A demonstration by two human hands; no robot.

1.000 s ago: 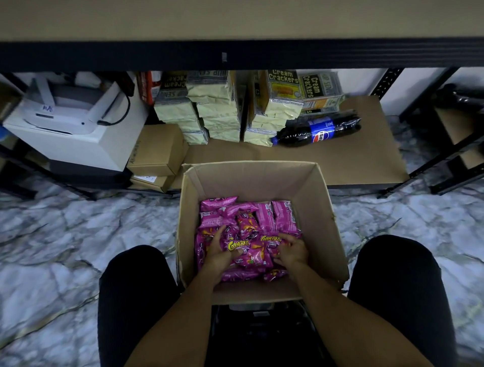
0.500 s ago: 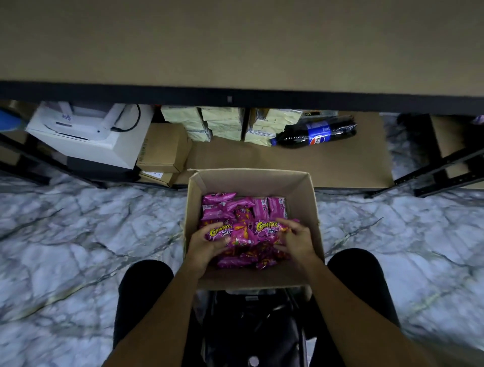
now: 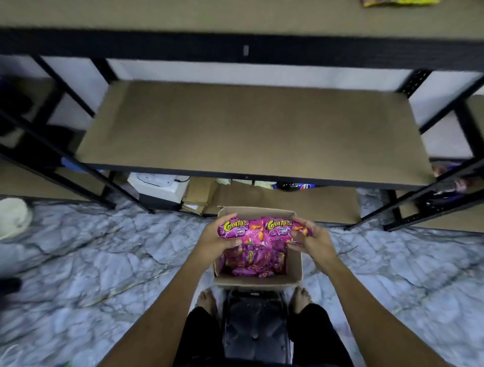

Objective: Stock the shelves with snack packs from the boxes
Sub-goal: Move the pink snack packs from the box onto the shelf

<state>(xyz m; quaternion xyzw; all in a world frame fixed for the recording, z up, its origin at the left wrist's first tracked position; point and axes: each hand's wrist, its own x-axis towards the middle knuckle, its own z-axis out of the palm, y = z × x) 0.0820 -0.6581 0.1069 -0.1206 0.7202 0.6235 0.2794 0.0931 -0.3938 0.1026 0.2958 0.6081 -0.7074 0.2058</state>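
Note:
Pink Cornitoz snack packs [image 3: 262,229] hang in a bunch just above an open cardboard box [image 3: 294,264] on the floor. My left hand [image 3: 217,238] grips the bunch's left end and my right hand [image 3: 311,239] grips its right end. More pink packs [image 3: 251,262] lie inside the box below. A bare brown shelf board [image 3: 248,131] spans the black rack in front of me.
A higher shelf [image 3: 235,15] crosses the top, with a yellow pack [image 3: 398,2] at its far edge. On the bottom shelf sit a white appliance [image 3: 159,183], small cardboard boxes [image 3: 199,193] and a cola bottle [image 3: 298,186]. A black stool [image 3: 255,327] stands between my feet. Marble floor lies all around.
Both hands have lifted a bunch of snack packs up out of the box. My head has risen, so the middle shelf has come into sight.

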